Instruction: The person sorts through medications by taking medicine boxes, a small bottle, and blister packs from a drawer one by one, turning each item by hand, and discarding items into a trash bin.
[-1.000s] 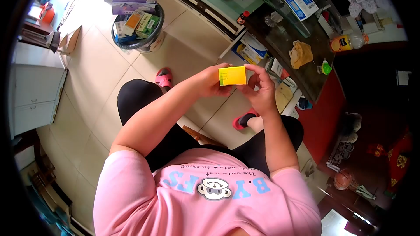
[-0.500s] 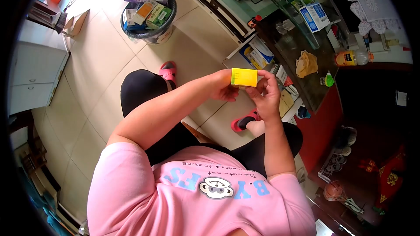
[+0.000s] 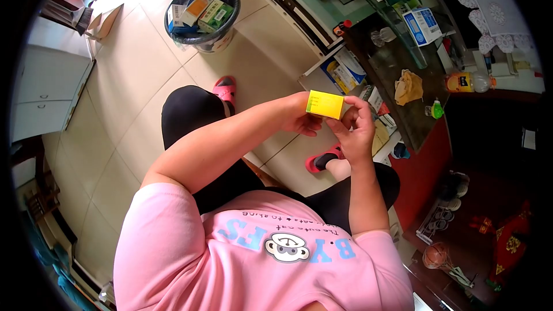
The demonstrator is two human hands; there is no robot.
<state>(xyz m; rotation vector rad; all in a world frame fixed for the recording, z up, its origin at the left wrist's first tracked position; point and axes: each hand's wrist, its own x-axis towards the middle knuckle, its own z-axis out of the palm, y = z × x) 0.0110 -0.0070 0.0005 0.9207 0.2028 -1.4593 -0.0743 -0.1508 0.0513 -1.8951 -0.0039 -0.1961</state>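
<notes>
A small yellow box (image 3: 326, 105) with a green strip at its left end is held up in front of my body. My left hand (image 3: 300, 116) is at the box's left end, its fingers partly hidden behind the box. With thumb and fingers, my right hand (image 3: 357, 129) grips the right end. Faint small print shows on the face turned to the camera. Below the hands are my black-clad knees and a pink slipper (image 3: 324, 158).
A bin (image 3: 217, 42) full of boxes stands on the tiled floor ahead. On the right, a dark glass-topped cabinet (image 3: 425, 121) carries a crumpled tan cloth (image 3: 408, 87), a blue-and-white box (image 3: 423, 26) and an orange-labelled bottle (image 3: 459, 82). An open drawer (image 3: 344, 71) holds more boxes.
The view has shifted, so the bin and cabinet appear farther right. Both hands and the yellow box have also moved right in the view, and the box is slightly tilted.
</notes>
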